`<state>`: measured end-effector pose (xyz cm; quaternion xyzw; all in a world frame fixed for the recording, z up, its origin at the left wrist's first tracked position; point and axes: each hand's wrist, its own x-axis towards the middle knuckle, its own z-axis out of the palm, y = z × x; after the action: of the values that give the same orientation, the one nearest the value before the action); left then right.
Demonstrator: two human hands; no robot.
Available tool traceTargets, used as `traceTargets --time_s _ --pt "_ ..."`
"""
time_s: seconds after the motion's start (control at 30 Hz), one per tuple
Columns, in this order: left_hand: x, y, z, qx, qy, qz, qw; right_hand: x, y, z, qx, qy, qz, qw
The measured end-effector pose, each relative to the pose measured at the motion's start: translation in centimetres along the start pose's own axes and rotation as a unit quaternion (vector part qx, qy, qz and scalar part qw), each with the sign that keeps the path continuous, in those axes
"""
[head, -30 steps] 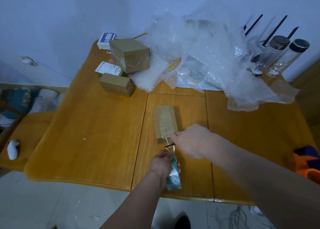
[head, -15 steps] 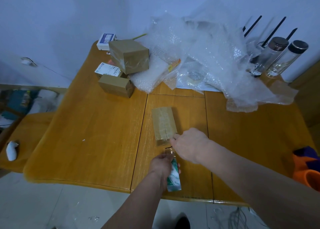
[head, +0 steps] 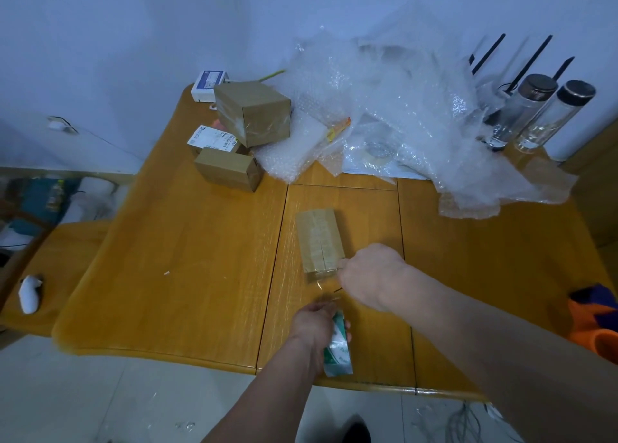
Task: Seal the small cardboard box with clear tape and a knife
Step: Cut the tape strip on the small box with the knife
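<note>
The small cardboard box (head: 319, 238) lies flat in the middle of the wooden table (head: 187, 258), with clear tape over its top. A loose strip of clear tape (head: 322, 277) hangs off its near end. My right hand (head: 371, 275) is closed just right of that end, and a thin dark knife tip (head: 337, 289) pokes out below its fingers. My left hand (head: 314, 322) is nearer the table's front edge and grips a green and white tape roll (head: 337, 349).
Two taped brown boxes (head: 252, 113) (head: 227, 170) and a white labelled box sit at the back left. Crumpled bubble wrap (head: 394, 114) covers the back middle. Two glass bottles (head: 525, 108) stand at the back right. An orange object (head: 598, 322) sits at the right edge.
The knife tip has dropped away from the tape strand above the roll. The strand between box and roll now looks slack. Both hands have barely shifted.
</note>
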<state>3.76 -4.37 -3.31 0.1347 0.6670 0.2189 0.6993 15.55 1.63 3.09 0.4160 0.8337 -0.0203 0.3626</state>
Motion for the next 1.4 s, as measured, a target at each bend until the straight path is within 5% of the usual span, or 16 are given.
traceTargets --time_s 0.5,0.7,0.8,0.97,1.03,1.23,1.4 --pt "-3.2 -2.2 -0.4 0.061 -0.005 -0.023 0.998 -0.1 0.7 0.4 0.005 -0.005 -0.009 1.000" --pt "-3.9 -1.6 -0.5 0.059 -0.003 -0.003 0.998 -4.4 2.7 2.8 0.190 0.081 0.018 0.978" --pt "-4.5 -1.0 -0.4 0.072 -0.011 0.021 0.997 -7.0 4.2 8.0 0.413 0.112 0.111 0.897" --pt "-5.2 -0.2 -0.6 0.047 -0.026 0.072 0.996 -10.3 1.7 17.3 0.682 0.148 0.388 0.602" --pt "-5.5 0.0 -0.4 0.034 -0.029 0.073 0.996 -10.3 0.0 19.2 0.696 0.131 0.469 0.528" --pt "-6.4 0.7 0.9 0.013 -0.046 0.064 0.997 -8.6 -1.7 21.2 0.699 0.151 0.543 0.439" --pt "-6.5 1.4 1.5 0.012 -0.044 0.069 0.997 -7.4 -1.6 21.4 0.678 0.153 0.567 0.442"
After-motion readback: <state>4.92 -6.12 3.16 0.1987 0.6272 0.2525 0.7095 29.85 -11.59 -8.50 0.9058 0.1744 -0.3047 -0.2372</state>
